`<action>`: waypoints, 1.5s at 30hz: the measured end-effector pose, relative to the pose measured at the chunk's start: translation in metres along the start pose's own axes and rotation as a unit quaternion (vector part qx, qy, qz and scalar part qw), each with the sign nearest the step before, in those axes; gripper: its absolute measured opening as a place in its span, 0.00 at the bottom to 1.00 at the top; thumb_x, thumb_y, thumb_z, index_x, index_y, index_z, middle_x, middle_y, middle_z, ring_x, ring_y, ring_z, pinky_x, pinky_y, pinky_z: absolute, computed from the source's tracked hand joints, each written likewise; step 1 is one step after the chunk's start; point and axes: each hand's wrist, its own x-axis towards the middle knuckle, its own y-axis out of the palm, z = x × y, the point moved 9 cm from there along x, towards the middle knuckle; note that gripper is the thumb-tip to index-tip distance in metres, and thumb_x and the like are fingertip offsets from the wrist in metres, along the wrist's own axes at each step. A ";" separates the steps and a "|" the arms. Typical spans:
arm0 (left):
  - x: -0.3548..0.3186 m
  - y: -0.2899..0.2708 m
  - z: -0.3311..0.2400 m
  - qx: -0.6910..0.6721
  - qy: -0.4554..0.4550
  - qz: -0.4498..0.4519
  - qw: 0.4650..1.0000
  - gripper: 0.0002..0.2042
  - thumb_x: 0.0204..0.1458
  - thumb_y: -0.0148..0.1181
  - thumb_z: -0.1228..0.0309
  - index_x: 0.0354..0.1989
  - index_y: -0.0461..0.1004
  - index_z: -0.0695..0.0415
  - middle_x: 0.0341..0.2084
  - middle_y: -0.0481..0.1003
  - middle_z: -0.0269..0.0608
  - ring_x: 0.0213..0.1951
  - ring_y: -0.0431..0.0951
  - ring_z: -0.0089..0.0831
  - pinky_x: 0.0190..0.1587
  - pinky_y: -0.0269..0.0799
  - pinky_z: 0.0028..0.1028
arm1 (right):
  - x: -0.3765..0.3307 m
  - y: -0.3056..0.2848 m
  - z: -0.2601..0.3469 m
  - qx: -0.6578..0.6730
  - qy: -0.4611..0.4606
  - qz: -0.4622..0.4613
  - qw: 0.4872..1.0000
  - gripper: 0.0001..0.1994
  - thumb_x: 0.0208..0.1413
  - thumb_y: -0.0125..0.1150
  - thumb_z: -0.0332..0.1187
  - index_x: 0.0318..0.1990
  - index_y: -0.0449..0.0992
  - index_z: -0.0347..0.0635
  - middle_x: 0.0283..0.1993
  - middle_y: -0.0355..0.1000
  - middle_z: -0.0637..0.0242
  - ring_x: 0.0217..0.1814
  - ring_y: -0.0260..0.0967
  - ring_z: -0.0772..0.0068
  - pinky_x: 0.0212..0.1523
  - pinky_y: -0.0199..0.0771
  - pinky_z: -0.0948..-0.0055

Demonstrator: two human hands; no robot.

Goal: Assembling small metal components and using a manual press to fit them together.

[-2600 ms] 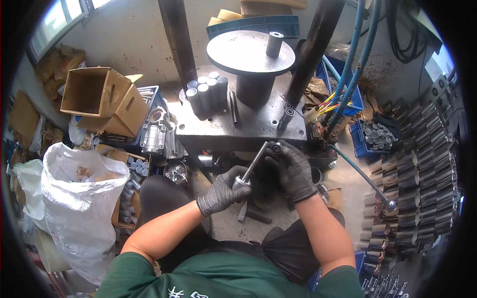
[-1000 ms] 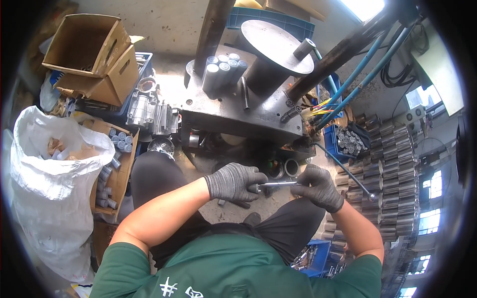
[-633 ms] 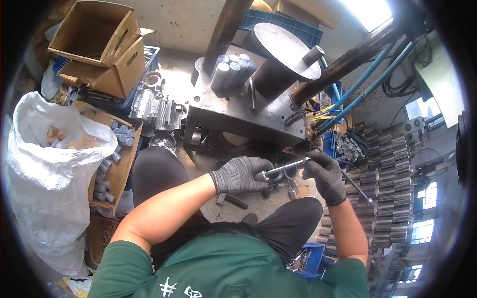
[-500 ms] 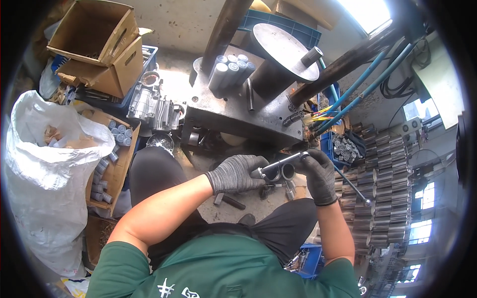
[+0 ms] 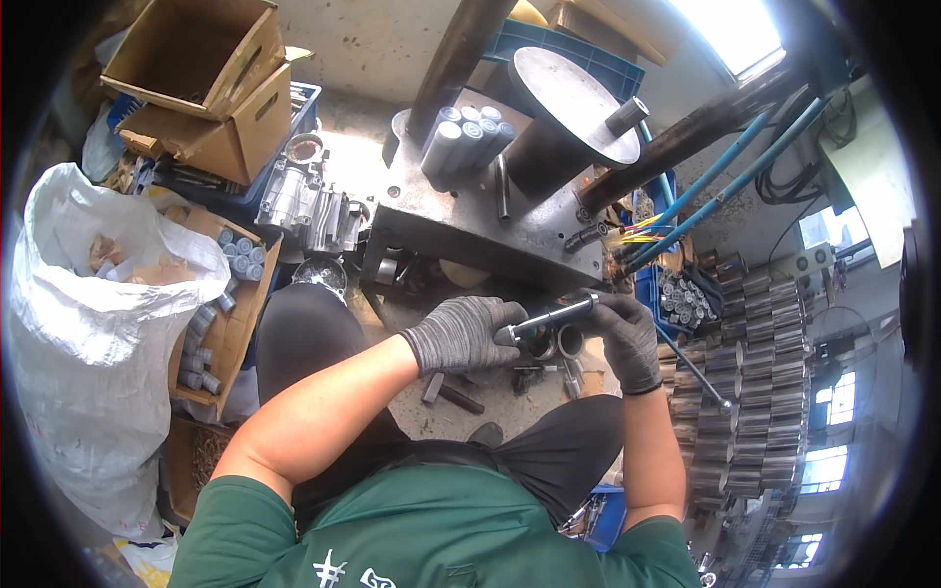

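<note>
A slim metal rod (image 5: 552, 318) slants between my two gloved hands, its right end higher in the picture. The grey-gloved fingers of my left hand (image 5: 463, 336) are closed around its left end. At the other end, my right hand (image 5: 629, 343) grips it with bent fingers; part of that end is hidden by the glove. Below the rod, ring-shaped metal parts (image 5: 569, 340) lie low between my knees. Just ahead stands a heavy steel press table (image 5: 461, 230), with several grey cylinders (image 5: 442, 149) upright on it and a thin dark tube (image 5: 503, 186) beside them.
A round steel plate (image 5: 569, 93) and thick columns rise from the press. Left are a white sack (image 5: 93, 363), a carton of grey cylinders (image 5: 225, 387), stacked boxes (image 5: 181, 59) and a metal casting (image 5: 309, 211). Stacked metal tubes (image 5: 745, 392) and a ball-ended lever (image 5: 694, 370) stand right.
The rod and both hands have shifted only slightly, and my right hand has moved a little up and left. The surroundings sit slightly farther right in the picture. Both hands keep their hold.
</note>
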 end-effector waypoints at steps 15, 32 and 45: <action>-0.004 0.007 0.002 0.093 0.071 0.006 0.993 0.27 0.52 0.70 0.53 0.57 0.77 0.53 0.40 0.79 0.47 0.45 0.82 0.48 0.49 0.79 0.44 | 0.002 0.000 0.017 -0.145 0.003 0.115 0.983 0.16 0.54 0.72 0.18 0.51 0.82 0.31 0.39 0.76 0.69 0.40 0.77 0.76 0.43 0.79 0.74; -0.005 0.013 0.000 0.159 0.107 0.044 0.980 0.25 0.53 0.69 0.56 0.59 0.76 0.51 0.38 0.77 0.45 0.40 0.82 0.47 0.44 0.79 0.44 | -0.015 0.014 0.028 -0.329 -0.165 0.157 0.916 0.18 0.45 0.80 0.23 0.45 0.84 0.35 0.38 0.76 0.65 0.40 0.74 0.72 0.42 0.75 0.72; -0.008 0.024 0.005 0.087 0.115 0.035 0.989 0.24 0.51 0.71 0.58 0.56 0.78 0.51 0.39 0.78 0.45 0.43 0.82 0.47 0.47 0.79 0.43 | -0.017 -0.002 -0.004 -0.151 0.008 0.123 0.981 0.15 0.51 0.75 0.18 0.48 0.83 0.31 0.40 0.76 0.66 0.45 0.77 0.74 0.47 0.80 0.72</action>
